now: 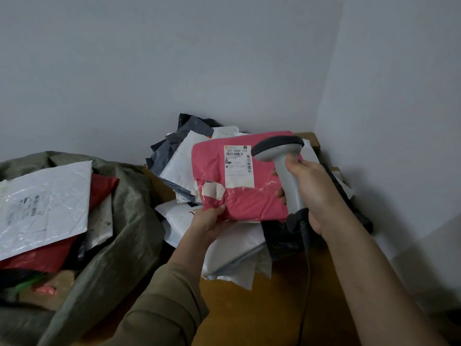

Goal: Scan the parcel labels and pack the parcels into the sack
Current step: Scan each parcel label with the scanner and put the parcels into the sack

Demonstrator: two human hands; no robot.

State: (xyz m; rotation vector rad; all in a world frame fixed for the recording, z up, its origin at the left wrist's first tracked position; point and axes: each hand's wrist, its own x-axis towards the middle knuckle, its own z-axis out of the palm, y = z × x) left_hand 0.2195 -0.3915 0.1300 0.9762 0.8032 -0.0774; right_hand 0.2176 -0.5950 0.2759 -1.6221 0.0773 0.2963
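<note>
Your left hand (208, 224) grips the pink parcel (239, 181) by its lower left corner, above the parcel pile (189, 166); 1 white label (238, 166) faces up, glossy wrinkled plastic. Right hand (313, 193) grips the scanner (282, 161), head beside the label. Sack (119, 221) sits left.

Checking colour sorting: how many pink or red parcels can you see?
3: a pink parcel held in the left hand, and two red parcels in the sack. Others may be buried.

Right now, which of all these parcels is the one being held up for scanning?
The pink parcel: the left hand grips its lower corner while the scanner points at its label; the others lie in the pile or sack.
</note>
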